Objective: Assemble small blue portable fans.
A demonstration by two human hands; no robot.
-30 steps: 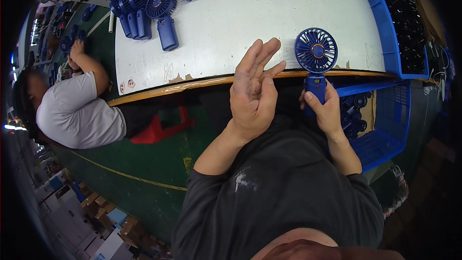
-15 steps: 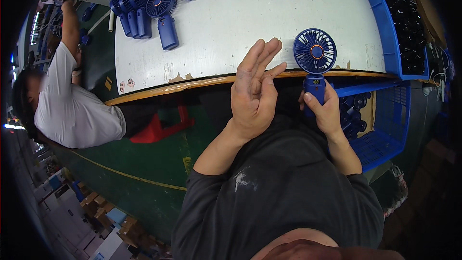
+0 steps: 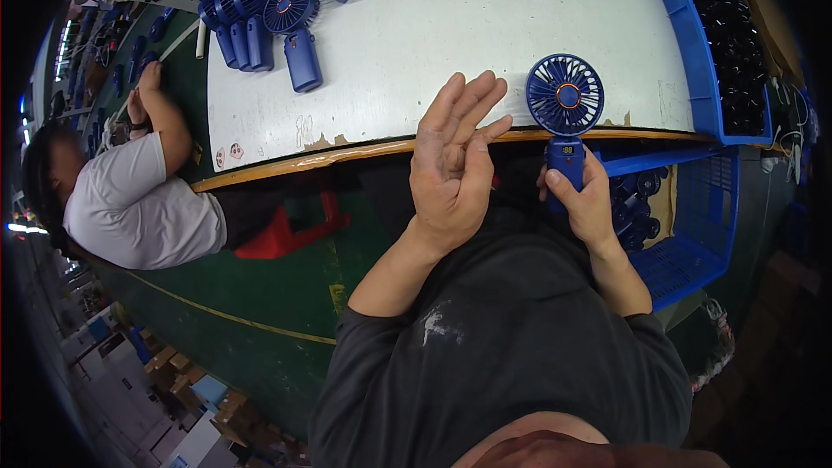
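Upright in my right hand (image 3: 582,195) is a blue handheld fan (image 3: 564,106), gripped by its handle at the table's near edge. Its round grille faces me, with an orange ring at the hub, and a small display is lit on the handle. My thumb lies along the front of the handle; the other fingers are mostly behind it. My left hand (image 3: 455,160) is raised to the left of the fan, palm turned toward it, fingers stretched out and holding nothing. A gap separates this hand from the fan.
More blue fans (image 3: 299,39) lie along the table's far side. The white table (image 3: 390,78) has a worn wooden edge. A blue bin (image 3: 693,43) of black parts stands right, above a blue crate (image 3: 685,251) holding dark parts. A co-worker (image 3: 143,199) sits left by a red stool (image 3: 290,234).
My left hand has shifted slightly left, and its fingers are a little more spread. The fan has barely moved. The co-worker's arm has come down and closer to the body.
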